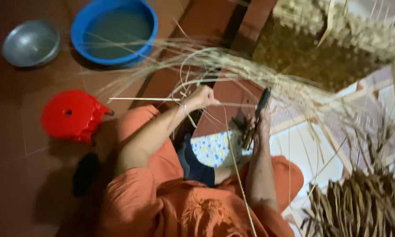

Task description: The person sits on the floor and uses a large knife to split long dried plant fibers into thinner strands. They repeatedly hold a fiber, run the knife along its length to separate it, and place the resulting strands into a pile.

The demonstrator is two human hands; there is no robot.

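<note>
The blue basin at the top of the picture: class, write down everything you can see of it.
The blue basin is round, apparently plastic, with a thick rolled rim. It stands upright on the reddish-brown floor, holding murky greyish water. Thin pale reed strands cross its near edge. A smaller grey metal bowl sits beside it, apart. Neither hand touches it.

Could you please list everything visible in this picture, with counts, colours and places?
Metal bowl: one, grey, floor top left.
Basin: one, blue, holding water, right of the bowl.
Stool: one, red, floor at left.
Woven basket: one, tan, top right.
Loose straw strands: many, pale, fanning out from the basket.
Dried leaf bundle: one pile, brown, bottom right.
Knife: one, dark, in the right hand.
Left hand: gripping the strands.
Right hand: gripping the knife.
</note>
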